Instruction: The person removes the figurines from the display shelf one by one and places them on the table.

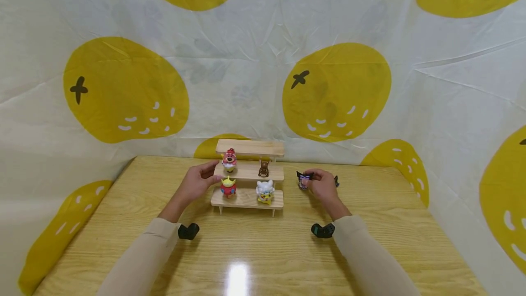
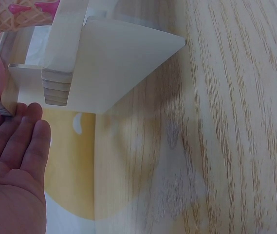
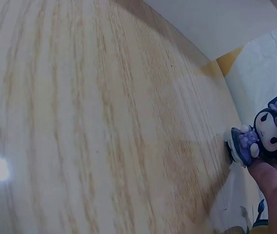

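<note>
A three-tier wooden display stand [image 1: 246, 201] stands near the table's back edge. My left hand [image 1: 195, 182] is at its left side; thumb and fingers grip the end of a plank [image 2: 11, 92], seen in the left wrist view. My right hand [image 1: 323, 186], right of the stand, pinches a black-and-purple figurine [image 3: 267, 131] with a white face, upright close to the tabletop. On the middle tier are a pink bear figurine [image 1: 229, 161] and a brown figurine [image 1: 264, 168]. The bottom tier bears a red-and-green figurine [image 1: 228, 187] and a white-and-yellow one [image 1: 265, 192].
Behind my right hand another dark figurine [image 1: 337, 181] shows partly. The wooden table [image 1: 246, 250] meets a hanging cloth [image 1: 238, 90] with yellow fruit prints at the back and sides. Black devices [image 1: 323, 230] are worn on both wrists.
</note>
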Action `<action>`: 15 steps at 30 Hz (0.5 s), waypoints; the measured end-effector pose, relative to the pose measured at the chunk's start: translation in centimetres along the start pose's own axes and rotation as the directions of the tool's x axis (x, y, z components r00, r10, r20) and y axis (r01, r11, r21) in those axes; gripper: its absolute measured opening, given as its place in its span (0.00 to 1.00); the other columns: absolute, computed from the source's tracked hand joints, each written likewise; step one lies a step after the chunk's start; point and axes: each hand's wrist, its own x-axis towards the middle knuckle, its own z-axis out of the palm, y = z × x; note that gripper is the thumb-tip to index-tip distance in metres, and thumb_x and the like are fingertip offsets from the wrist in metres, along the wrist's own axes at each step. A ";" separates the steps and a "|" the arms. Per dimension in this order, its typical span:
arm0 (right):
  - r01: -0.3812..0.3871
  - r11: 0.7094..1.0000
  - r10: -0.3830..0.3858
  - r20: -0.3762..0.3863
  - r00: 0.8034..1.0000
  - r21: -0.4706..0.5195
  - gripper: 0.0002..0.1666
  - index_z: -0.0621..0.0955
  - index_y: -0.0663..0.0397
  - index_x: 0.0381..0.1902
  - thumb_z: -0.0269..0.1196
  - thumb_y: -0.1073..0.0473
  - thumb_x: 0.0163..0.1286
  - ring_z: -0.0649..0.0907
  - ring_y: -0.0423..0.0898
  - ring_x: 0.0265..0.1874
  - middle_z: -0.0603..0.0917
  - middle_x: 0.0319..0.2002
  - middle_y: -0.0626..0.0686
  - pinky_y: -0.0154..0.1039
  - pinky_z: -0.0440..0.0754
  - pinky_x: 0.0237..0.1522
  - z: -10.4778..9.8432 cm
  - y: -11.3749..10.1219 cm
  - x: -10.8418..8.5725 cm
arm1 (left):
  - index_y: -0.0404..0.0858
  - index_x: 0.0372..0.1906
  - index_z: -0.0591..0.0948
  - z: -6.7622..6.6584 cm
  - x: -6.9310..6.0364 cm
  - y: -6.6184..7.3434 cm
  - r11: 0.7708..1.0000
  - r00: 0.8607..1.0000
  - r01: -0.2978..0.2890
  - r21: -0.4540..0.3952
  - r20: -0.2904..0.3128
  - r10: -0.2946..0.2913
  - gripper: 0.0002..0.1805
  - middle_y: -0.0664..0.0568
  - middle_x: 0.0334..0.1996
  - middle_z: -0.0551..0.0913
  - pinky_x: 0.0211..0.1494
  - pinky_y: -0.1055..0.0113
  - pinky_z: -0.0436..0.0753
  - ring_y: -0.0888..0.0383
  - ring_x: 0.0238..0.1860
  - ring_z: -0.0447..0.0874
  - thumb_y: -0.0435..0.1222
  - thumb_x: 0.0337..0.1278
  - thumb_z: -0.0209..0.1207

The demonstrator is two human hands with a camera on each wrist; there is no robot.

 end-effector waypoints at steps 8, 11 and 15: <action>-0.005 1.000 0.005 0.015 1.000 -0.001 0.23 0.80 0.64 0.65 0.60 0.70 0.73 0.82 0.56 0.62 0.82 0.64 0.65 0.28 0.80 0.45 0.0 -0.6 -0.1 | 0.34 0.78 0.68 0.0 0.1 -0.1 1.000 1.000 -0.004 0.010 0.000 0.004 0.34 0.34 0.75 0.71 0.72 0.44 0.78 0.37 0.74 0.73 0.38 0.73 0.63; -0.005 1.000 0.005 0.018 1.000 0.012 0.24 0.80 0.65 0.65 0.59 0.72 0.72 0.81 0.57 0.62 0.81 0.64 0.66 0.33 0.81 0.50 0.0 -0.7 0.0 | 0.34 0.78 0.68 0.1 0.1 -0.1 1.000 1.000 0.002 0.010 -0.005 -0.002 0.34 0.34 0.75 0.71 0.72 0.45 0.78 0.37 0.74 0.73 0.37 0.73 0.64; -0.009 1.000 0.009 0.029 1.000 0.023 0.24 0.79 0.67 0.65 0.58 0.72 0.72 0.80 0.59 0.64 0.81 0.64 0.67 0.44 0.81 0.59 0.0 -0.9 0.0 | 0.33 0.78 0.68 0.1 0.1 -0.1 1.000 1.000 0.003 0.006 0.000 -0.003 0.34 0.34 0.75 0.70 0.73 0.44 0.77 0.37 0.75 0.72 0.37 0.73 0.63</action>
